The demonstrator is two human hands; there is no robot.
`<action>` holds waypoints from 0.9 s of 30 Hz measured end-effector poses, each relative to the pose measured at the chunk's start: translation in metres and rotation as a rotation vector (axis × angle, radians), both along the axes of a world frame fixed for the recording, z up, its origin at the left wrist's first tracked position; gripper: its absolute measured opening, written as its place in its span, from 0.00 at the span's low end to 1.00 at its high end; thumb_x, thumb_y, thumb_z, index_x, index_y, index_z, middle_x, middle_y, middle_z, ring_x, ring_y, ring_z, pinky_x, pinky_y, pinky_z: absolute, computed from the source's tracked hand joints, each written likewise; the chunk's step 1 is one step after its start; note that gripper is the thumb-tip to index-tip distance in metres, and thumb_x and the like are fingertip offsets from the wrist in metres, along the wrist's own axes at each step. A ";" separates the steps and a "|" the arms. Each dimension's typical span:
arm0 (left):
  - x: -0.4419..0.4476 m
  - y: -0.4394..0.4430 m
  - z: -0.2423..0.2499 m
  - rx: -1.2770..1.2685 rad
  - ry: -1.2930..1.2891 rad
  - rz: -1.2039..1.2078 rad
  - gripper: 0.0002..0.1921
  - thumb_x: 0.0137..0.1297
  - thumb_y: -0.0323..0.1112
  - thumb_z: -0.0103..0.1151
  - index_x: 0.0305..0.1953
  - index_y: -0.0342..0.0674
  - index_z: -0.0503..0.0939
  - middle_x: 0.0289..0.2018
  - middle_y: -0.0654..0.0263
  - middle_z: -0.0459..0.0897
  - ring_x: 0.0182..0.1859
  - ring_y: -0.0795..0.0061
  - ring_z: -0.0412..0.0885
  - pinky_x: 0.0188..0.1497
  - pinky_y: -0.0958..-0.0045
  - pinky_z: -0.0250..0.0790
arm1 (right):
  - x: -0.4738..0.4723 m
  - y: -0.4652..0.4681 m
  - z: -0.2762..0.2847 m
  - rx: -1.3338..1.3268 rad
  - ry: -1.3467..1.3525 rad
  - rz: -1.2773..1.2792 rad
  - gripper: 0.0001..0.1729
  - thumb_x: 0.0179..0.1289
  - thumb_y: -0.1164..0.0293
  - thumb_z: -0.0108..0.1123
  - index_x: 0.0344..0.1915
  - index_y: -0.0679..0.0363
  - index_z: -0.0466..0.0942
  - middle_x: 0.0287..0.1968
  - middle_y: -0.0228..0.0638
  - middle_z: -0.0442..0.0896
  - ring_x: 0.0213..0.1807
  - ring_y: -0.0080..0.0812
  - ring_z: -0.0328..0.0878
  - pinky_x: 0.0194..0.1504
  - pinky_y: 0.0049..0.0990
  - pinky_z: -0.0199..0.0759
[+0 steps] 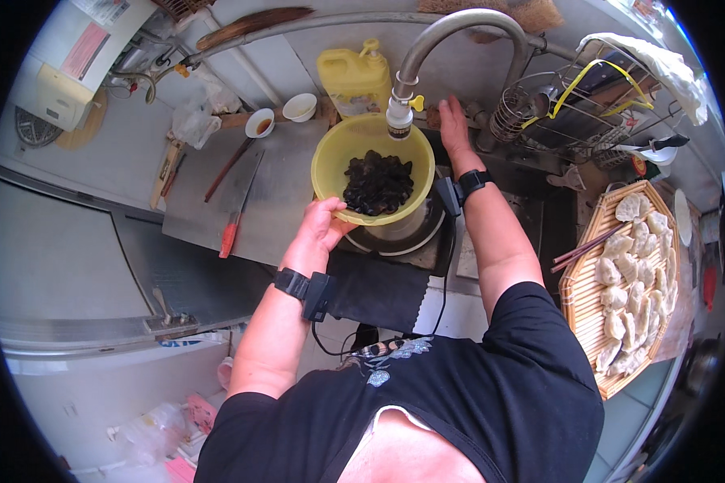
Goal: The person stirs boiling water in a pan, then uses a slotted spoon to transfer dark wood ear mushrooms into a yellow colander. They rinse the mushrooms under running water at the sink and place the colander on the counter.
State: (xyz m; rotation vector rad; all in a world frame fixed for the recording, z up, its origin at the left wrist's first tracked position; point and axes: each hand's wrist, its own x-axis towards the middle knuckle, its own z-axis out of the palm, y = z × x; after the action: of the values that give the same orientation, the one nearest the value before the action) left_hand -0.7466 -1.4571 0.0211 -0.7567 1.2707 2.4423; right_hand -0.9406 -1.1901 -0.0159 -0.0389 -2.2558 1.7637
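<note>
A yellow plastic basin (326, 166) holds a heap of dark, ruffled pieces that look like wood ear fungus (379, 184). My left hand (325, 222) grips the basin's near left rim, thumb over the edge. Beyond the basin's right side, my right hand (455, 130) stretches toward the wall with its fingers extended, nothing visible in it. Over the basin's far rim hangs the white nozzle (399, 121) of a curved metal faucet (459, 18). Beneath the basin, a round pan or plate (405, 232) is partly hidden.
On the metal counter (278, 199) at left lie a red-handled knife (232, 226) and a dark stick (229, 169), near two small white bowls (260, 124). Behind stands a yellow jug (355, 78). Dumplings (634, 284) cover a slatted tray (580, 302) at right, below a wire rack (586, 108).
</note>
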 end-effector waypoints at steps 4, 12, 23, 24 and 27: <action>-0.012 -0.002 -0.001 0.041 -0.017 -0.047 0.22 0.56 0.26 0.48 0.54 0.31 0.65 0.53 0.50 0.72 0.56 0.48 0.72 0.60 0.45 0.65 | -0.005 0.006 -0.008 -0.091 0.021 0.066 0.37 0.69 0.50 0.41 0.65 0.70 0.60 0.67 0.54 0.62 0.70 0.48 0.56 0.69 0.34 0.46; -0.039 0.006 -0.009 0.042 -0.051 -0.098 0.23 0.57 0.26 0.47 0.56 0.32 0.63 0.56 0.50 0.69 0.58 0.48 0.70 0.60 0.45 0.65 | 0.065 0.030 -0.009 -0.222 -0.190 0.112 0.38 0.69 0.46 0.43 0.67 0.63 0.58 0.65 0.42 0.68 0.64 0.39 0.65 0.61 0.34 0.58; -0.056 0.034 -0.022 0.073 0.057 -0.116 0.20 0.58 0.24 0.48 0.54 0.34 0.65 0.49 0.54 0.71 0.52 0.52 0.73 0.55 0.43 0.68 | 0.185 -0.017 0.053 -0.437 -0.647 0.178 0.28 0.66 0.49 0.54 0.53 0.60 0.69 0.42 0.39 0.79 0.27 0.23 0.79 0.22 0.14 0.61; -0.053 0.037 -0.021 0.069 0.044 -0.103 0.20 0.58 0.24 0.49 0.54 0.34 0.65 0.49 0.54 0.71 0.51 0.52 0.73 0.55 0.44 0.69 | 0.185 -0.026 0.050 -0.496 -0.620 0.111 0.20 0.66 0.59 0.55 0.48 0.62 0.70 0.36 0.38 0.80 0.23 0.24 0.77 0.18 0.15 0.60; -0.042 0.037 -0.012 -0.001 0.146 -0.192 0.20 0.61 0.29 0.53 0.54 0.36 0.66 0.48 0.54 0.72 0.50 0.56 0.74 0.52 0.49 0.71 | 0.183 -0.042 0.040 -0.491 -0.559 -0.013 0.13 0.62 0.71 0.52 0.46 0.65 0.71 0.30 0.37 0.79 0.20 0.25 0.75 0.16 0.17 0.60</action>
State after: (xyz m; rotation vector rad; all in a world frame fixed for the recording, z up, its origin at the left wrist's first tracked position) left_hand -0.7884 -1.4201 0.0091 -0.4405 1.3296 2.3758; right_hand -0.7580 -1.2322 0.0246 -0.7215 -2.0520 2.4926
